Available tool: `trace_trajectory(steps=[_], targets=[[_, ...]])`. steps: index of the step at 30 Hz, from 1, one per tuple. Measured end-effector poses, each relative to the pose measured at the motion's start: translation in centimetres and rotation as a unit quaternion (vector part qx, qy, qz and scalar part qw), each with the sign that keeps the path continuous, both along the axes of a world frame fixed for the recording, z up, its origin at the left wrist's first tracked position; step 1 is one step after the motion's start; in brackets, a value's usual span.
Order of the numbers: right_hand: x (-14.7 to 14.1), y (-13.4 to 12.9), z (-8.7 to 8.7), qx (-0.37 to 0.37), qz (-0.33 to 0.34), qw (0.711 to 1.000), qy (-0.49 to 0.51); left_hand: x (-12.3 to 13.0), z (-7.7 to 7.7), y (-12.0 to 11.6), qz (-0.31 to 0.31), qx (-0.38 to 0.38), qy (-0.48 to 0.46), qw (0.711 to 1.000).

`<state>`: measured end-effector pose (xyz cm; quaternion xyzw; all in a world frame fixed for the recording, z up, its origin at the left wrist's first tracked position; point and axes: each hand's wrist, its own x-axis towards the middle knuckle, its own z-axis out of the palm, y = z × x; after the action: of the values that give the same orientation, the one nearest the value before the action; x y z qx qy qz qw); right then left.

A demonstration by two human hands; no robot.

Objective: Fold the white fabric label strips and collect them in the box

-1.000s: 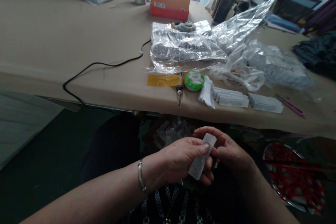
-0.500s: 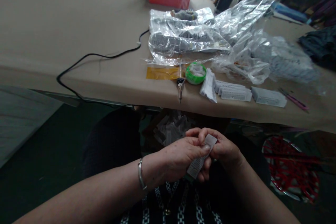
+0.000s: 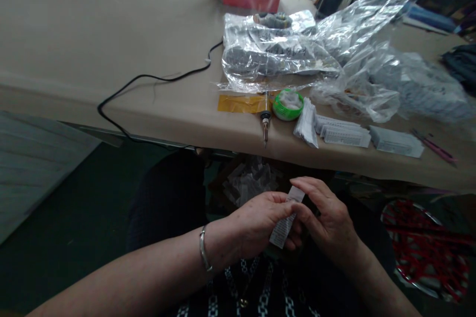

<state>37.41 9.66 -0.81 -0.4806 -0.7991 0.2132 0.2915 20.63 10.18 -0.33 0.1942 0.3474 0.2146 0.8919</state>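
In front of my lap, my left hand (image 3: 266, 218) is closed around a small white printed label (image 3: 283, 229), its thumb across the middle and its fingers behind. The label is tilted, its lower part sticking out below the thumb. My right hand (image 3: 327, 213) meets it from the right: the thumb lies at the label's upper half and the forefinger is at its top end. How firmly this hand pinches is partly hidden. Beyond them, on the table, lie stacks of similar labels (image 3: 344, 134) and a fanned bundle of white slips (image 3: 307, 124).
A soldering iron (image 3: 265, 126) points over the table edge (image 3: 178, 131), its black cord (image 3: 148, 77) trailing left. Beside it are a green tub (image 3: 288, 105), clear plastic bags (image 3: 275, 54) and pink tweezers (image 3: 435, 147). A bin of scraps (image 3: 249, 183) stands below; a red-woven stool (image 3: 424, 247) is right.
My right hand has loosened from its curled grip and stretched its fingers along the label's top end. My left hand keeps the label. The view has shifted slightly left.
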Motion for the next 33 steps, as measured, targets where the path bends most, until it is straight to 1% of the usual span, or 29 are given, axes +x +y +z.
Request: trace_trajectory(steps=[4,6,8,9,11,14,15,17,19,21,25,28,30,33], targets=[[-0.1,-0.2,-0.2,-0.007,-0.007,1.000,0.006,-0.1,-0.1,-0.1,0.005,-0.005,0.002,1.000],[-0.1,-0.3,-0.3,-0.024,-0.014,0.999,0.023,-0.1,-0.2,-0.1,0.007,-0.006,0.004,1.000],[-0.2,-0.3,-0.4,-0.066,-0.028,0.996,0.062,-0.1,-0.4,-0.1,0.006,-0.006,-0.002,1.000],[-0.2,-0.3,-0.4,-0.099,-0.041,0.990,0.094,-0.2,-0.5,-0.1,0.007,-0.004,-0.007,1.000],[-0.3,0.1,-0.4,-0.181,-0.075,0.964,0.179,-0.3,-0.7,-0.1,0.016,0.001,-0.009,1.000],[-0.6,1.0,-0.3,-0.302,-0.112,0.902,0.288,-0.5,-0.6,-0.1,0.036,0.018,0.019,0.999],[-0.7,1.3,-0.3,-0.334,-0.117,0.883,0.308,-0.6,-0.6,-0.1,0.043,0.025,0.032,0.998],[-1.0,1.9,-0.3,-0.382,-0.119,0.855,0.330,-0.7,-0.5,-0.1,0.055,0.040,0.049,0.996],[-1.4,2.3,-0.3,-0.403,-0.115,0.842,0.340,-0.9,-0.4,-0.1,0.068,0.050,0.058,0.995],[-1.8,2.6,-0.4,-0.398,-0.110,0.845,0.339,-1.0,-0.3,0.0,0.078,0.058,0.063,0.993],[-2.6,3.2,-0.3,-0.362,-0.098,0.871,0.318,-1.4,-0.2,0.1,0.083,0.084,0.073,0.990],[-3.3,3.6,-0.1,-0.342,-0.085,0.881,0.315,-1.8,-0.1,0.4,0.102,0.139,0.105,0.979],[-3.8,3.9,0.0,-0.330,-0.071,0.889,0.310,-2.3,-0.2,0.8,0.119,0.206,0.142,0.961],[-4.5,4.5,0.2,-0.288,-0.050,0.915,0.277,-3.1,-0.2,1.4,0.149,0.309,0.220,0.913]])
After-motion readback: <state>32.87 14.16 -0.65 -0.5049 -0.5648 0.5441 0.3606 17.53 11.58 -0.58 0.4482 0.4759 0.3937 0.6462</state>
